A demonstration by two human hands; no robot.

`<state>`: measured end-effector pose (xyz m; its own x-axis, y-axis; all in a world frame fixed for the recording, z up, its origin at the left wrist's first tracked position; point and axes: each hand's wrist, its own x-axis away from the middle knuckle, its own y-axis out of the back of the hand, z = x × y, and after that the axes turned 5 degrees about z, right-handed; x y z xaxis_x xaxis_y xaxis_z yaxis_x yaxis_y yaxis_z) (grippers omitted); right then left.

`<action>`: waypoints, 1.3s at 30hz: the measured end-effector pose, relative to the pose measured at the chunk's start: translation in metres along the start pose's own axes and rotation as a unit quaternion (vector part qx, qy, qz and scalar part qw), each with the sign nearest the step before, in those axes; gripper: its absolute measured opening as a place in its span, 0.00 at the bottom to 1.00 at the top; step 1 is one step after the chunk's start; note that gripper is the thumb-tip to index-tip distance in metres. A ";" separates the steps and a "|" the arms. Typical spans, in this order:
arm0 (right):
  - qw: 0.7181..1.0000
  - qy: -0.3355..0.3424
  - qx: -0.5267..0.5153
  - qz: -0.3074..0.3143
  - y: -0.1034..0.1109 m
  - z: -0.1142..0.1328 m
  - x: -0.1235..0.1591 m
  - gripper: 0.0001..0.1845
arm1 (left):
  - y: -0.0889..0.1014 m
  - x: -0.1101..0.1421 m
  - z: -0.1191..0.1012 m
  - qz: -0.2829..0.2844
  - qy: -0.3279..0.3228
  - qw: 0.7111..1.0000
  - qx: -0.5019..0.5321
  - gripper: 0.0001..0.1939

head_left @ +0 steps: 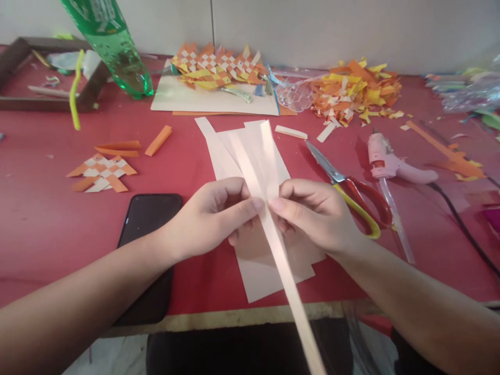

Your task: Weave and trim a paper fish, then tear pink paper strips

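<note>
Both of my hands pinch pale paper strips (282,260) at about the middle of the view. My left hand (219,213) grips them from the left with thumb against curled fingers; my right hand (312,211) does the same from the right, the thumbs almost touching. Two strip ends fan upward between the hands, and one long tail hangs down past the table edge. White paper sheets (258,284) lie beneath the hands. At the left are a woven orange-and-white paper fish (103,171) and folded orange strips (158,140).
Scissors (344,182) and a pink glue gun (390,159) with its cord lie at right. A phone (148,260) rests under my left forearm. Behind stand a green bottle (121,57), several woven fish (219,65), a scrap heap (355,88) and a brown tray (39,103).
</note>
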<state>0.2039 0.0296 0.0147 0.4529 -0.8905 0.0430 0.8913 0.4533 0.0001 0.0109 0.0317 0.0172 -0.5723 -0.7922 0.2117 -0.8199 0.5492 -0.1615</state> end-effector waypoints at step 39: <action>0.997 -0.053 -0.028 0.051 0.002 0.000 0.001 0.15 | 0.000 0.000 -0.002 0.047 0.007 0.998 -0.050 0.11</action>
<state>0.2057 0.0297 0.0147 0.5395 -0.8294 0.1448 0.8417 0.5359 -0.0662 0.0110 0.0317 0.0196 -0.6456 -0.7332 0.2135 -0.7599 0.6446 -0.0841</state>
